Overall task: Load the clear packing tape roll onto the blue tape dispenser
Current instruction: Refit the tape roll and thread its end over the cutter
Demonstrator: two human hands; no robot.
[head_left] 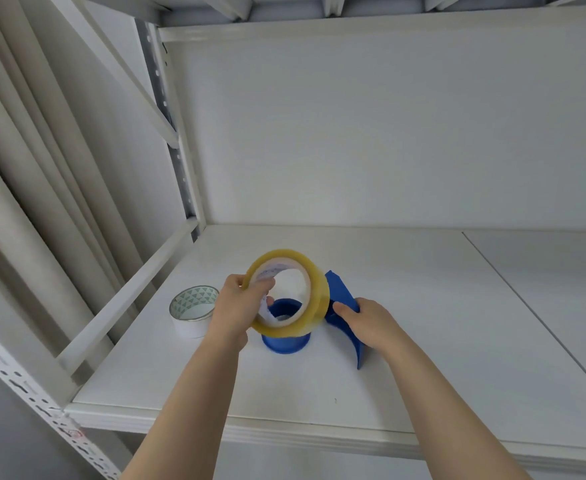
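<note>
The clear, yellowish packing tape roll (pixel 315 292) is tilted in the air just above the blue tape dispenser (pixel 340 299), which lies on the white shelf. My left hand (pixel 239 306) grips the roll at its left rim, fingers through the core. The dispenser's round blue hub (pixel 286 341) stands upright directly under the roll, partly seen through the roll's hole. My right hand (pixel 367 323) holds the dispenser's flat blue body on the right side, pinning it against the shelf.
A white tape roll with a green triangle pattern inside (pixel 194 315) sits on the shelf left of my left hand. The white shelf board (pixel 423 341) has a back wall, a left rail (pixel 128 299) and an upright post (pixel 180 150). Curtains hang at left.
</note>
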